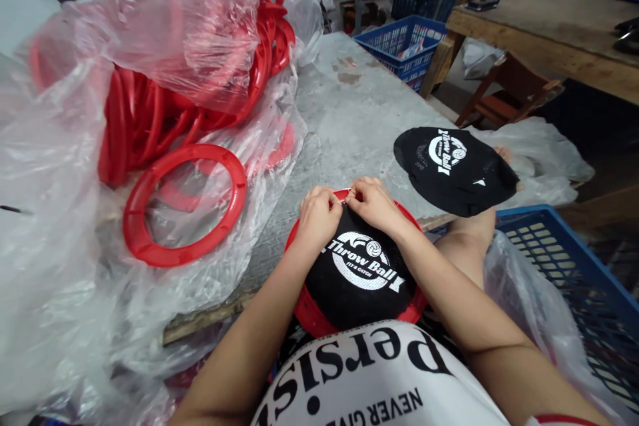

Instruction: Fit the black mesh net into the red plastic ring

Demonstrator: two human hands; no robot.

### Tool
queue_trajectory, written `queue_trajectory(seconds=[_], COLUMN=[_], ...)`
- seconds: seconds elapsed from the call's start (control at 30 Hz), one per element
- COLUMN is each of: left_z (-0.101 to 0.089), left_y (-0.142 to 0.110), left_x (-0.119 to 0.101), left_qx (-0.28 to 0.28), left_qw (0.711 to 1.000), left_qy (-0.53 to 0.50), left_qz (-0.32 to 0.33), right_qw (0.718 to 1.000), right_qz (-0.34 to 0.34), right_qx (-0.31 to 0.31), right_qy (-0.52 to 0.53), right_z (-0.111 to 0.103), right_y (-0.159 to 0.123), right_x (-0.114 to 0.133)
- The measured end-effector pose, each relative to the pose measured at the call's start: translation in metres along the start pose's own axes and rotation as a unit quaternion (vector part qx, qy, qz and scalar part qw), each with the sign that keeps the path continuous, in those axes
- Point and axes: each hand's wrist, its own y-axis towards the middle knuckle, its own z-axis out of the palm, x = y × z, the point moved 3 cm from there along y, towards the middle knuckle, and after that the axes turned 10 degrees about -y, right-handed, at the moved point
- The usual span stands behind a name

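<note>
A red plastic ring rests against my body at the table's front edge, with a black fabric disc printed "Throw Ball" stretched across it. At the far rim, my left hand pinches the disc's edge with closed fingers. Close beside it, my right hand is also closed on that edge, its fingertips nearly meeting the left ones. A thin white strip shows between the fingertips. Another black printed fabric disc lies to the right, partly over a knee. Just left of my hands, a bare red ring lies on plastic film.
Clear plastic bags with a pile of red rings cover the left of the grey table. A blue crate stands at the right, another blue crate beyond. A wooden table and small brown chair stand behind.
</note>
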Motion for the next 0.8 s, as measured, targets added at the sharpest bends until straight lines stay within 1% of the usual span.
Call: queue_trajectory(seconds=[0.07, 0.17, 0.23, 0.33, 0.43, 0.53, 0.6, 0.8], left_z=[-0.004, -0.010, -0.011, -0.010, -0.008, -0.007, -0.008, -0.009], left_y=[-0.005, -0.016, -0.023, -0.027, -0.025, -0.024, -0.025, -0.027], left_x=[0.001, 0.002, 0.003, 0.003, 0.002, 0.002, 0.003, 0.006], left_qx=[0.020, 0.023, 0.026, 0.027, 0.022, 0.026, 0.028, 0.035], left_qw=[0.999, 0.999, 0.999, 0.999, 0.999, 0.999, 0.999, 0.998], left_qy=[-0.015, 0.000, 0.016, 0.012, 0.002, 0.001, -0.004, -0.013], left_qz=[0.022, 0.041, 0.040, 0.027, 0.025, 0.036, 0.041, 0.059], right_qw=[1.000, 1.000, 1.000, 0.999, 0.999, 0.995, 0.993, 0.997], right_qz=[0.001, 0.011, 0.015, 0.010, -0.029, -0.082, -0.091, -0.070], right_qx=[0.004, -0.005, -0.006, 0.008, 0.019, 0.052, 0.068, 0.028], right_qy=[0.001, 0.015, 0.026, 0.037, 0.042, 0.025, 0.014, 0.036], right_z=[-0.001, -0.004, -0.005, -0.007, -0.012, -0.014, -0.013, -0.006], right_y=[-0.001, -0.004, -0.006, -0.008, -0.006, -0.002, -0.001, -0.004], right_x=[-0.005, -0.013, -0.017, -0.018, -0.013, -0.005, -0.002, -0.003])
